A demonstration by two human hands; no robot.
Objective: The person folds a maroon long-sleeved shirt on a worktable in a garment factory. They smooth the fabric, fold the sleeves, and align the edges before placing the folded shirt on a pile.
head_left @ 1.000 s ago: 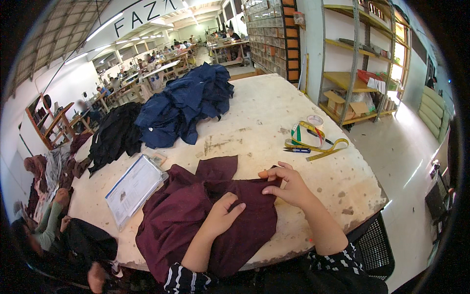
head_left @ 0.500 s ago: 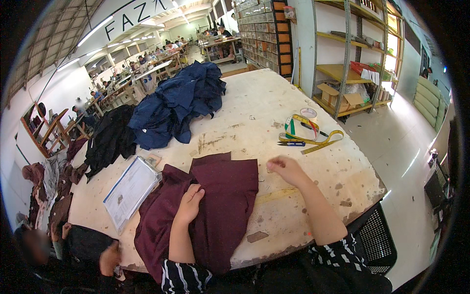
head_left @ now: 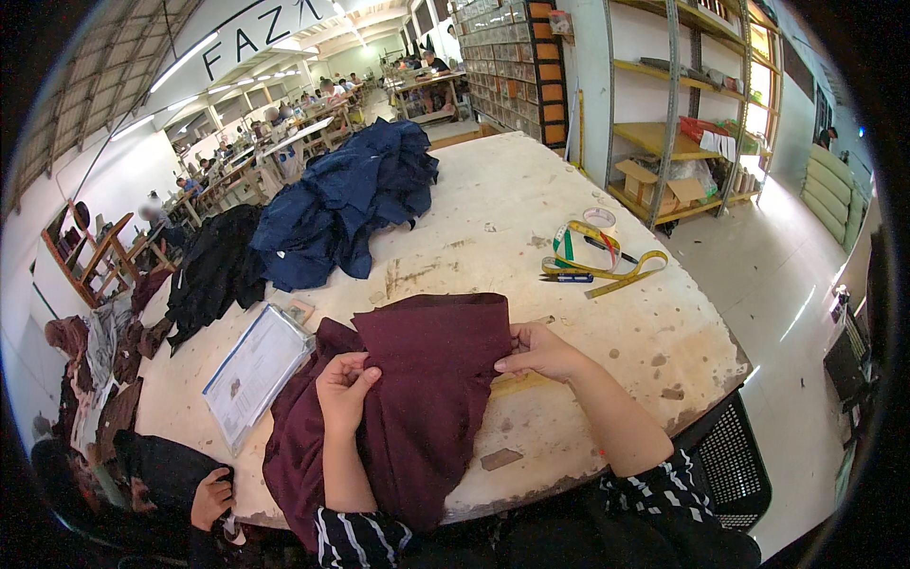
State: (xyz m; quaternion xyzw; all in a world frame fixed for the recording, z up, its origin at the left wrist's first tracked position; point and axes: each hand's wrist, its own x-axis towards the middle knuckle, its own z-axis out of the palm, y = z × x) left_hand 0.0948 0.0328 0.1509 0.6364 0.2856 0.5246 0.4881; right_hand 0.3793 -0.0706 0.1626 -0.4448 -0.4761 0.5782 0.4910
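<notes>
Two hands, left hand and right hand, both pinching one maroon garment, one table.

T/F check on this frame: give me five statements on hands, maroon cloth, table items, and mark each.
1. Both hands grip the maroon cloth. True: left hand and right hand each pinch an edge.
2. The yellow tape measure lies on top of the maroon cloth. False: it lies apart on the table, to the right.
3. A navy pile sits farther up the table. True.
4. The clear document sleeve lies right of the cloth. False: it lies left of it.
5. The snips are in the right hand. False: they lie on the table by the tape.
</notes>
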